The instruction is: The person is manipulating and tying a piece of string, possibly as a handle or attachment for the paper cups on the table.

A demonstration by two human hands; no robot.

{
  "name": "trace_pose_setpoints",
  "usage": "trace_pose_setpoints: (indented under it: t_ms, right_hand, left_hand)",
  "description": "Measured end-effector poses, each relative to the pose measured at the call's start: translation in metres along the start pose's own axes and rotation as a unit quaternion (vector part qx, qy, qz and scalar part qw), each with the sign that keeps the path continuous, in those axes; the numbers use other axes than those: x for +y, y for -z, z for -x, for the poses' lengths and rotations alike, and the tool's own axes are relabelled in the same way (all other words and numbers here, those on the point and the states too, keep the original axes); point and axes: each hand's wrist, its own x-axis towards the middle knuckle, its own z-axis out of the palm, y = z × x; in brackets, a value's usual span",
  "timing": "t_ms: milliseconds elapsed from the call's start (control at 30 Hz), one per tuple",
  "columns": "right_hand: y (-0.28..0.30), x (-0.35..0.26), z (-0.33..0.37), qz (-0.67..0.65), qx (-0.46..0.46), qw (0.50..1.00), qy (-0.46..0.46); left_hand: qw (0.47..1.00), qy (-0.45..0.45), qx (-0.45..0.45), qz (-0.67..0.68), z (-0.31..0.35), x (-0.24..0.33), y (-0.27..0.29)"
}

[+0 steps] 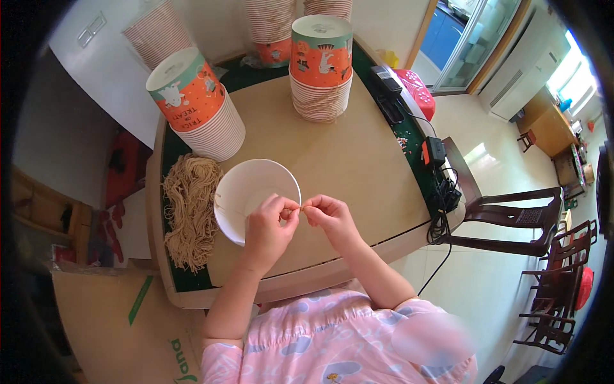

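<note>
A white paper bucket stands on the table with its open mouth toward me. At its right rim, my left hand and my right hand meet fingertip to fingertip. Both pinch a thin beige cord, of which only a short bit shows between the fingers. What looks like more cord runs faintly across the inside of the bucket near its left wall. Left of the bucket lies a loose heap of beige cords.
Stacks of upturned orange and green printed buckets stand at the far left and far middle, with plastic-wrapped stacks behind. Black adapters and cables line the table's right edge. A dark wooden chair is beside it, a cardboard box lower left.
</note>
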Motion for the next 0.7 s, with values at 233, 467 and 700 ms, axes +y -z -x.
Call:
trace_pose_setpoints:
  t_ms: [233,467,700]
  right_hand:
    - [-0.002,-0.002,0.001,-0.06,-0.005,0.998,-0.029]
    - [-0.008,-0.004,0.007,-0.013,0.022,1.0,0.003]
    - [-0.015,-0.002,0.009,0.061,0.047,0.993,0.085]
  left_hand:
    - [0.998,-0.024,0.029,-0.04,0.002,0.006,0.001]
    - [0.998,-0.02,0.04,-0.055,0.006,0.009,-0.001]
    - [0.997,-0.002,0.076,0.002,0.008,0.003,-0.009]
